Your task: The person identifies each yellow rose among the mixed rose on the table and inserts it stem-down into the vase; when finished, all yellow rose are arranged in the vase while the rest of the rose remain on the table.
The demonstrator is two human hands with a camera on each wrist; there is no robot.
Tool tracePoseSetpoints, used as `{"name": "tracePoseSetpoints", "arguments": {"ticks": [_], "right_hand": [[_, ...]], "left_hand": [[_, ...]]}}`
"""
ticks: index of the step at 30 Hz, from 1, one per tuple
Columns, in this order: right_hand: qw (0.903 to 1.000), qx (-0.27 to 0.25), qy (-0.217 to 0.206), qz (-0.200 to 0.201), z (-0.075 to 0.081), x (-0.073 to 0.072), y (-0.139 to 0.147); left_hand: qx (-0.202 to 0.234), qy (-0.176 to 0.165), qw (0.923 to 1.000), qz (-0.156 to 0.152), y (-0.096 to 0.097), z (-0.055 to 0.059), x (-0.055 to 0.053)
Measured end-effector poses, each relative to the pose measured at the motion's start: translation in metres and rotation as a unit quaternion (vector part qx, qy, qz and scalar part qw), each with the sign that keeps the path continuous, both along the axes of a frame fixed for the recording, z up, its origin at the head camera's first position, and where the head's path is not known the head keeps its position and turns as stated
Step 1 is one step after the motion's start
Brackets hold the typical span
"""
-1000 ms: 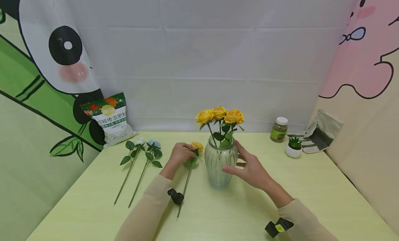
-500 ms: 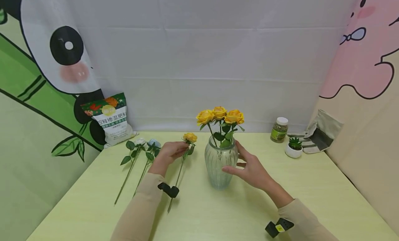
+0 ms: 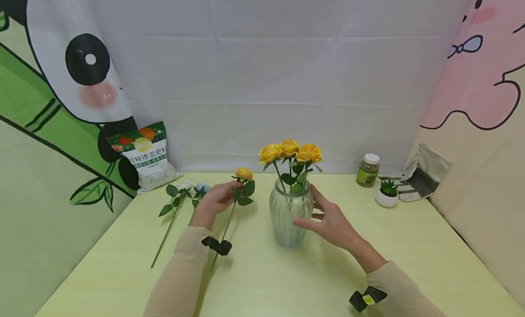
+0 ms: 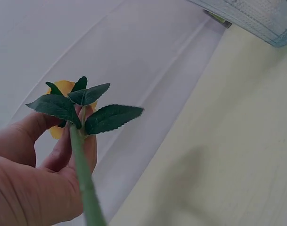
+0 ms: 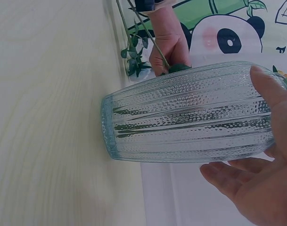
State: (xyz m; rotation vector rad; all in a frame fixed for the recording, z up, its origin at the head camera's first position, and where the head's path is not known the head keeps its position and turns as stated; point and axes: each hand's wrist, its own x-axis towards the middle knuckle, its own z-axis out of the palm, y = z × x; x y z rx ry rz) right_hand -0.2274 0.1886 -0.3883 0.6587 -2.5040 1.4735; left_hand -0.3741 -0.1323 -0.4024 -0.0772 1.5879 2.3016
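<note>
My left hand [image 3: 217, 199] pinches a yellow rose [image 3: 244, 173] just under its bloom. In the left wrist view, the rose's green stem [image 4: 84, 183] runs toward the camera, with leaves around the fingers. A ribbed clear glass vase [image 3: 289, 221] stands upright on the table to the right of this rose. My right hand [image 3: 334, 221] holds the vase's right side, thumb in front and fingers behind. Several yellow roses [image 3: 289, 149] stand in the vase. A white rose [image 3: 184, 186] and a pale blue rose [image 3: 202, 187] lie left of my left hand, which partly covers the blue one.
A fertilizer bag [image 3: 148, 157] leans at the table's back left. At the back right are a lidded jar [image 3: 367, 171], a small potted succulent [image 3: 387, 194] and a grey pouch [image 3: 426, 173] with tools. A white cloth [image 3: 262, 80] hangs behind the table [image 3: 328, 280].
My left hand has moved left with the yellow rose, away from the vase, and the bloom has risen. The right hand and the vase have stayed in place.
</note>
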Motion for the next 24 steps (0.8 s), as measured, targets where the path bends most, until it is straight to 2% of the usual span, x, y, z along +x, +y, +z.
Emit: {"name": "tracePoseSetpoints", "arguments": {"ticks": [2, 4, 7, 10, 12, 14, 17, 21, 24], "right_hand": [[1.0, 0.0, -0.001, -0.001, 0.0, 0.0, 0.0], [1.0, 0.0, -0.002, -0.001, 0.0, 0.0, 0.0], [1.0, 0.002, -0.001, -0.001, 0.0, 0.0, 0.0], [1.0, 0.001, 0.0, 0.0, 0.0, 0.0, 0.0], [1.0, 0.001, 0.0, 0.0, -0.001, -0.001, 0.0], [1.0, 0.001, -0.001, 0.001, -0.001, -0.001, 0.0], [1.0, 0.001, -0.002, 0.001, -0.001, 0.0, 0.0], [1.0, 0.0, -0.001, 0.001, 0.0, 0.0, 0.0], [1.0, -0.001, 0.0, 0.0, 0.0, 0.0, 0.0]], "left_hand": [[-0.006, 0.006, 0.9999, 0.005, -0.001, 0.001, -0.001], [-0.026, 0.027, 0.9993, 0.005, -0.002, 0.002, -0.001], [-0.057, 0.073, 0.9956, -0.012, -0.003, 0.005, 0.001], [-0.045, 0.102, 0.9932, -0.033, -0.003, 0.008, 0.003], [-0.014, 0.106, 0.9935, -0.039, -0.002, 0.011, 0.005], [0.031, 0.093, 0.9947, -0.033, -0.002, 0.015, 0.006], [0.119, 0.072, 0.9901, -0.018, -0.005, 0.023, 0.01], [0.241, 0.068, 0.9683, -0.005, -0.009, 0.036, 0.017], [0.289, 0.091, 0.953, -0.011, -0.009, 0.046, 0.024]]}}
